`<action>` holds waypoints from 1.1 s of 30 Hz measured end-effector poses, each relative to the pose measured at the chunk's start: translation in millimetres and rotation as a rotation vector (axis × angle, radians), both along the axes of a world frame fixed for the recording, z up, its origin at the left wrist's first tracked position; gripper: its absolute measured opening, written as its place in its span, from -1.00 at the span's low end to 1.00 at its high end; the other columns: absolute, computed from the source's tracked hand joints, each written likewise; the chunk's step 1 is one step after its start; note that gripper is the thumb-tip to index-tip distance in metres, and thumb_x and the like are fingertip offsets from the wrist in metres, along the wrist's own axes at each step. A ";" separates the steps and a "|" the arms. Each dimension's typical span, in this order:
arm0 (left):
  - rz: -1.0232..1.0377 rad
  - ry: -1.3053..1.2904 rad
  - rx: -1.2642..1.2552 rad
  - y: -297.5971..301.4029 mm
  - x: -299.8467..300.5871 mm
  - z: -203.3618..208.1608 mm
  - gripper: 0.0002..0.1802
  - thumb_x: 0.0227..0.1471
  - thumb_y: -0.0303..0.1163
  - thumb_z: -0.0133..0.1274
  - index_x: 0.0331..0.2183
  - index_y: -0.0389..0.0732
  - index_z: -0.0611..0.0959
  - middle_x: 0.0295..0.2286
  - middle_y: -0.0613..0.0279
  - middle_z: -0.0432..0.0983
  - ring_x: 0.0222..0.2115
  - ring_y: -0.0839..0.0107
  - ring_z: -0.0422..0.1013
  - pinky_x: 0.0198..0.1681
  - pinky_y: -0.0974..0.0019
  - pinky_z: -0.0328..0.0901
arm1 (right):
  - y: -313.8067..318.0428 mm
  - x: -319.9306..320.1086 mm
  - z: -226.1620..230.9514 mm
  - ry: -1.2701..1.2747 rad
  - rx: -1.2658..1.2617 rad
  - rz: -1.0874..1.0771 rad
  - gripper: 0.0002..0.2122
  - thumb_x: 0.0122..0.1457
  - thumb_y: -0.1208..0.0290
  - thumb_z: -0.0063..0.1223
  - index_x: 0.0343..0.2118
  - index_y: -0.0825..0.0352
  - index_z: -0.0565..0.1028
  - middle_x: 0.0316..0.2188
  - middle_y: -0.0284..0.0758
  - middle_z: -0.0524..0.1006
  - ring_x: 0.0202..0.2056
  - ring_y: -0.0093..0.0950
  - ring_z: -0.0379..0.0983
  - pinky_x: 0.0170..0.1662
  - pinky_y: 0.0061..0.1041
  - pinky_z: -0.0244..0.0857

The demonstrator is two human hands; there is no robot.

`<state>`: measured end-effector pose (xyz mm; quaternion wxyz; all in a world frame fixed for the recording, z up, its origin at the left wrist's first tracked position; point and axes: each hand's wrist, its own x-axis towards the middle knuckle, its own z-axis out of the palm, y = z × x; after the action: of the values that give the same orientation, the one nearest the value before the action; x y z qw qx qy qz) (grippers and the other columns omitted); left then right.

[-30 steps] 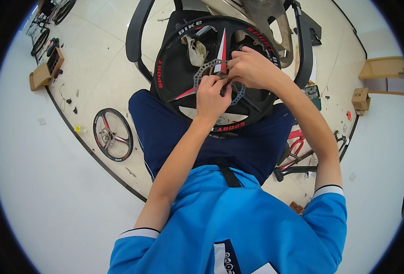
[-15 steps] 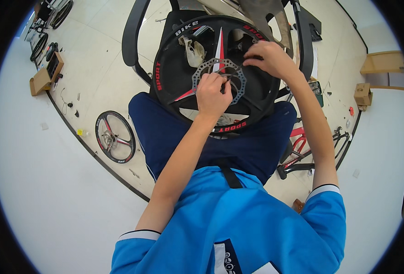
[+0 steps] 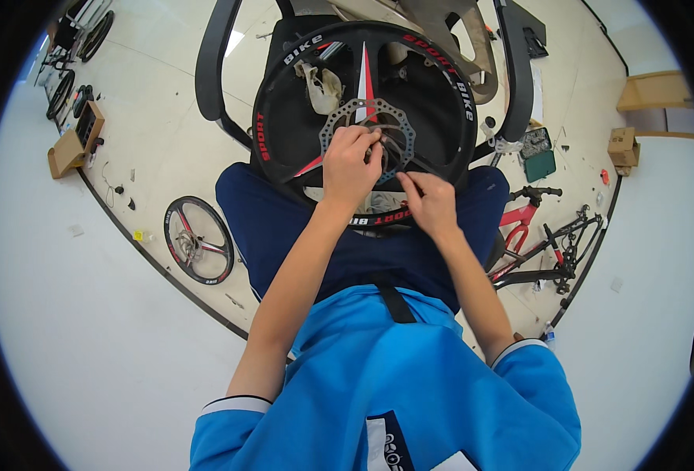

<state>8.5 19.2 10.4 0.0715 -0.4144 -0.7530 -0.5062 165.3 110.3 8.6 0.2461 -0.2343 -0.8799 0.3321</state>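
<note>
A black three-spoke bike wheel [image 3: 433,106] with red and white markings lies flat across my lap and the chair. At its hub sits a silver disc brake rotor [image 3: 404,125] with a drilled rim. My left hand [image 3: 351,166] is closed over the rotor's centre, thumb and fingers pinched around the inner end of a thin dark hex key [image 3: 391,157]. To the lower right, at the rotor's near edge, my right hand [image 3: 430,202] pinches the key's outer end. The fingers hide the key's tip and part of the hub.
A crumpled pale cloth [image 3: 323,90] lies behind the rotor within the wheel. The black chair's armrests [image 3: 212,71] flank it. Another three-spoke wheel [image 3: 198,240] is on the floor at left, a red and black bike frame [image 3: 531,243] at right. Open cardboard box [image 3: 68,153] far left.
My right hand has swung from the rotor's far right side down toward me, to its near right edge. My left hand stays at the centre. The wheel has shifted slightly left in view.
</note>
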 end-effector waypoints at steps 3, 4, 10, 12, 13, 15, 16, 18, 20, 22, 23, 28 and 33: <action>-0.015 -0.010 -0.002 -1.1 -0.8 0.8 -0.86 -0.05 -0.59 0.29 -0.34 -0.32 0.75 -0.39 0.15 0.60 -0.34 0.16 0.49 -0.28 0.19 0.40 | -31.4 -6.1 -1.0 -0.032 -0.143 -0.077 -0.83 0.22 0.42 0.25 -0.39 0.45 0.64 -0.51 -0.06 0.60 -0.48 -0.13 0.58 -0.39 -0.30 0.42; -0.015 -0.012 -0.005 -1.1 -0.3 0.7 -0.86 -0.04 -0.59 0.29 -0.33 -0.32 0.75 -0.39 0.15 0.60 -0.34 0.16 0.50 -0.28 0.19 0.40 | -39.7 -11.9 -4.0 -0.002 -0.153 -0.088 -0.83 0.22 0.42 0.24 -0.39 0.45 0.64 -0.52 -0.06 0.59 -0.48 -0.13 0.58 -0.41 -0.30 0.41; -0.031 -0.002 0.005 -3.4 -1.1 2.0 -0.84 -0.03 -0.59 0.28 -0.31 -0.30 0.76 -0.41 0.15 0.59 -0.35 0.16 0.49 -0.27 0.19 0.40 | -35.0 -12.4 6.5 -0.105 -0.371 -0.063 -0.81 0.24 0.41 0.22 -0.38 0.46 0.63 -0.56 -0.07 0.56 -0.55 -0.16 0.53 -0.47 -0.34 0.32; -0.042 0.000 0.014 -4.3 -1.4 1.3 -0.82 -0.04 -0.60 0.27 -0.29 -0.31 0.76 -0.40 0.15 0.59 -0.35 0.17 0.49 -0.27 0.20 0.40 | -24.5 -4.7 5.2 -0.078 -0.318 0.006 -0.80 0.28 0.41 0.19 -0.36 0.49 0.62 -0.64 -0.17 0.53 -0.64 -0.47 0.42 -0.49 -0.48 0.27; -0.036 0.008 0.019 -4.1 -0.8 0.6 -0.82 -0.04 -0.60 0.27 -0.29 -0.32 0.76 -0.40 0.15 0.59 -0.35 0.17 0.48 -0.28 0.20 0.40 | -21.5 -3.1 7.8 -0.086 -0.312 0.043 -0.80 0.28 0.42 0.19 -0.37 0.49 0.62 -0.64 -0.17 0.53 -0.64 -0.47 0.42 -0.49 -0.48 0.27; -0.023 0.023 0.030 -5.0 1.1 -0.8 -0.82 -0.03 -0.60 0.27 -0.29 -0.32 0.76 -0.39 0.15 0.59 -0.35 0.18 0.48 -0.28 0.21 0.40 | -16.2 -1.0 12.5 -0.104 -0.300 0.116 -0.80 0.28 0.42 0.19 -0.37 0.49 0.62 -0.64 -0.17 0.53 -0.63 -0.48 0.42 -0.49 -0.48 0.27; -0.024 0.025 0.029 -5.4 1.6 -1.3 -0.82 -0.04 -0.60 0.27 -0.29 -0.33 0.76 -0.39 0.16 0.59 -0.35 0.19 0.48 -0.28 0.21 0.39 | -14.0 0.9 12.1 -0.178 -0.347 0.129 -0.78 0.30 0.40 0.18 -0.39 0.48 0.62 -0.63 -0.24 0.55 -0.61 -0.55 0.42 -0.48 -0.49 0.27; -0.026 0.028 0.027 -5.5 2.1 -2.3 -0.80 -0.05 -0.61 0.27 -0.28 -0.33 0.76 -0.39 0.16 0.59 -0.34 0.19 0.48 -0.29 0.22 0.39 | -9.7 1.9 10.4 -0.218 -0.527 0.130 -0.77 0.32 0.39 0.16 -0.39 0.49 0.62 -0.61 -0.30 0.57 -0.58 -0.61 0.43 -0.46 -0.53 0.30; -0.010 0.070 0.027 -5.1 3.5 -5.2 -0.79 -0.07 -0.59 0.26 -0.28 -0.29 0.76 -0.38 0.23 0.58 -0.35 0.22 0.46 -0.29 0.20 0.38 | -7.4 2.4 6.9 -0.225 -0.725 0.150 -0.76 0.33 0.39 0.15 -0.38 0.50 0.62 -0.59 -0.35 0.59 -0.54 -0.65 0.45 -0.43 -0.56 0.33; 0.011 0.146 0.008 -5.5 4.5 -7.0 -0.78 -0.08 -0.57 0.25 -0.28 -0.26 0.76 -0.37 0.27 0.58 -0.33 0.25 0.46 -0.27 0.19 0.37 | -4.5 2.3 4.1 -0.195 -0.938 0.182 -0.75 0.35 0.39 0.13 -0.38 0.51 0.61 -0.56 -0.39 0.60 -0.51 -0.69 0.47 -0.40 -0.60 0.37; 0.024 0.201 -0.010 -7.3 5.5 -7.2 -0.77 -0.09 -0.56 0.26 -0.28 -0.24 0.75 -0.37 0.29 0.58 -0.32 0.25 0.46 -0.25 0.19 0.36 | -0.3 1.5 4.3 -0.244 -0.878 0.238 -0.75 0.35 0.39 0.13 -0.37 0.52 0.61 -0.55 -0.38 0.61 -0.50 -0.68 0.48 -0.39 -0.61 0.39; -0.018 0.388 -0.013 -14.8 9.1 -7.5 -0.73 -0.13 -0.53 0.27 -0.26 -0.21 0.73 -0.31 0.35 0.57 -0.25 0.26 0.45 -0.19 0.18 0.33 | 10.5 -3.5 -2.8 -0.328 -0.733 0.415 -0.79 0.28 0.41 0.17 -0.37 0.49 0.63 -0.60 -0.24 0.59 -0.57 -0.56 0.41 -0.41 -0.50 0.33; -0.022 0.381 0.062 -34.1 19.8 19.3 -0.68 -0.17 -0.56 0.30 -0.24 -0.20 0.73 -0.24 0.31 0.61 -0.18 0.24 0.49 -0.14 0.18 0.36 | 7.6 5.8 23.6 -0.226 -0.361 0.332 -0.88 0.19 0.47 0.25 -0.30 0.42 0.66 -0.44 -0.20 0.62 -0.47 -0.28 0.55 -0.35 -0.41 0.41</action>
<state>28.3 -14.8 29.8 0.2201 -0.5087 -0.7051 -0.4422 171.1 117.9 32.2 0.0425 -0.1623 -0.8547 0.4912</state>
